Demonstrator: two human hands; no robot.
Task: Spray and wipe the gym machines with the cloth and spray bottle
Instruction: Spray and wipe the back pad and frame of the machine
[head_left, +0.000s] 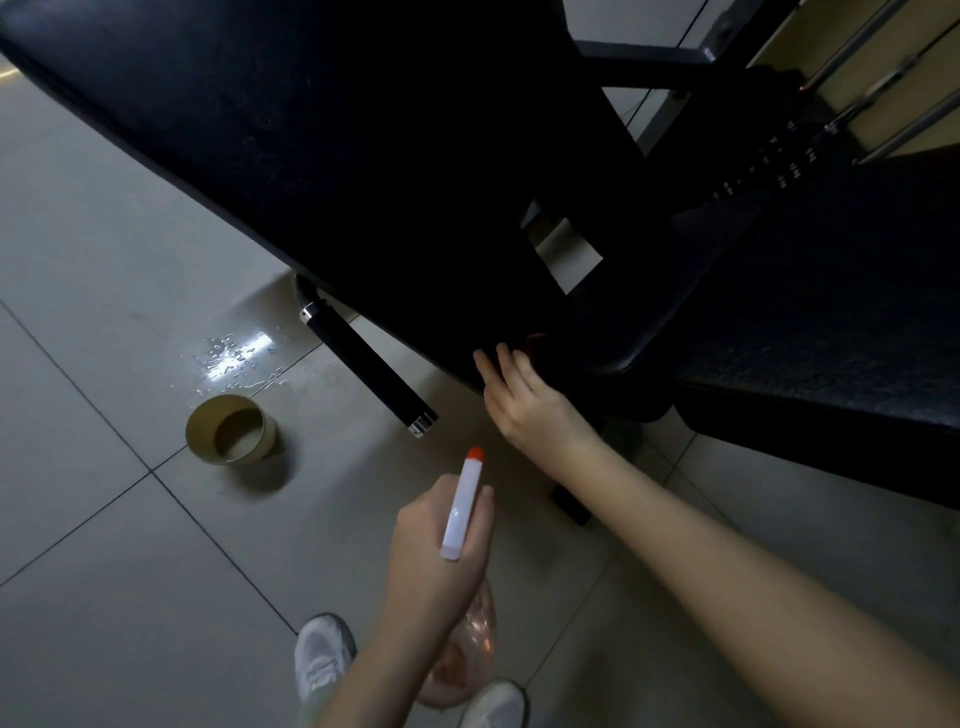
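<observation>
gripping the clear pinkish spray bottle with the white trigger head and orange nozzle (461, 512), the left hand (434, 556) hangs below the near edge of the long black padded gym machine pad (311, 156), fingers curled round the bottle's neck and the nozzle aimed up toward that pad. the right hand (530, 410) reaches to the pad's lower near corner, its fingers (488, 366) stretched fairly straight and laid against the dark padding; the spot is too dim to tell whether a cloth lies under them.

just under the pad's near edge a black cylindrical handle with chrome end caps (366, 364) sticks out at a slant. on the pale tiled floor (104, 519) left of that handle lies a small puddle of water drops (236, 358), and a round tan tub (231, 428) stands just beside the puddle, farther from the pad. two white sneakers (322, 657) show at the bottom, well apart from the pad. to the right of the pad sits a second black padded cushion (831, 332)
</observation>
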